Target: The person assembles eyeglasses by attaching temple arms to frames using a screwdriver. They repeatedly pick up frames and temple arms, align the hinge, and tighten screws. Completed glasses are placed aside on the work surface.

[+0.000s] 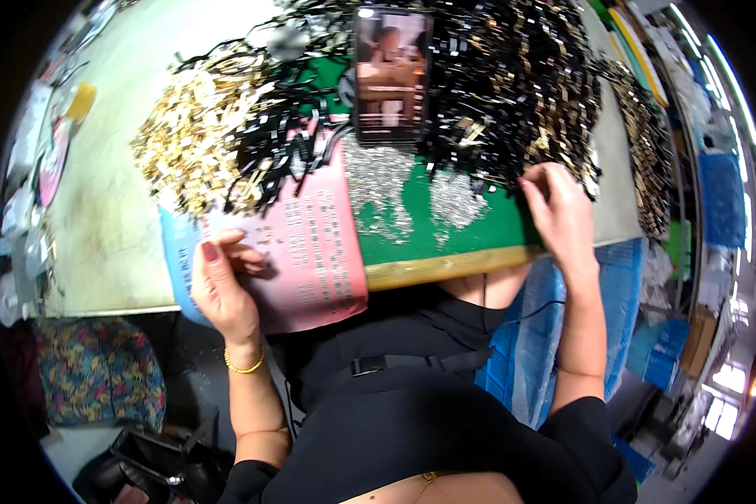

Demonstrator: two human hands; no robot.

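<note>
My left hand hovers over or rests on a pink and blue printed sheet at the table's near edge. Its fingers are loosely bent and apart, with nothing visible in them. On the right, my right hand has thumb and finger brought together at the near edge of a heap of shiny black and gold strips; anything pinched there is too small to make out. Between the hands, two piles of small silver pieces, a larger one and a smaller one, lie on a green mat.
A phone showing a video stands beyond the silver piles. Gold strips are heaped on the pale table at left. Blue plastic sheeting hangs below the table's right edge. A floral-covered seat is at lower left.
</note>
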